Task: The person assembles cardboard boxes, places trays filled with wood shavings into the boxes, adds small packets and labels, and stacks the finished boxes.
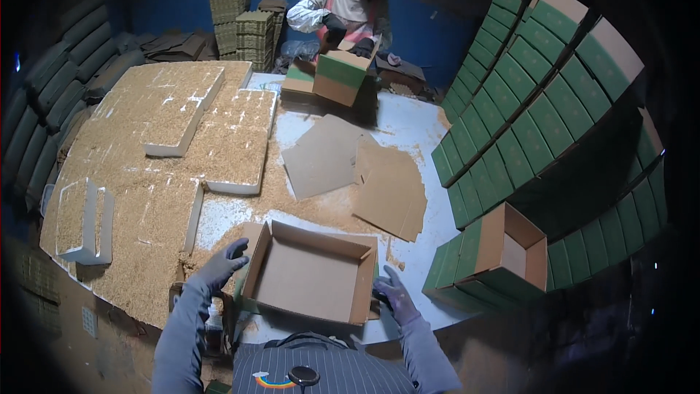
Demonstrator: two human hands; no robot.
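An open-topped cardboard box [314,276] stands on the white tabletop before me, with bare brown board showing inside and some green on its outer walls. Just off its left wall is my left hand [223,265], gloved in grey, fingers apart and nothing in them. Beside the right wall, my gloved right hand [396,295] has its fingers spread; whether the fingertips touch the board I cannot tell. Beyond the box lie flat sheets, a greyish cardboard piece [322,156] and overlapping brown cardboard sheets [391,191].
White-walled blocks covered in tan granular material [136,186] fill the left side. Green-and-brown boxes [508,115] rise in tall stacks at right, near an open box [525,246]. Across the table a co-worker [350,16] handles another box [342,76]. Egg trays [254,38] stand behind.
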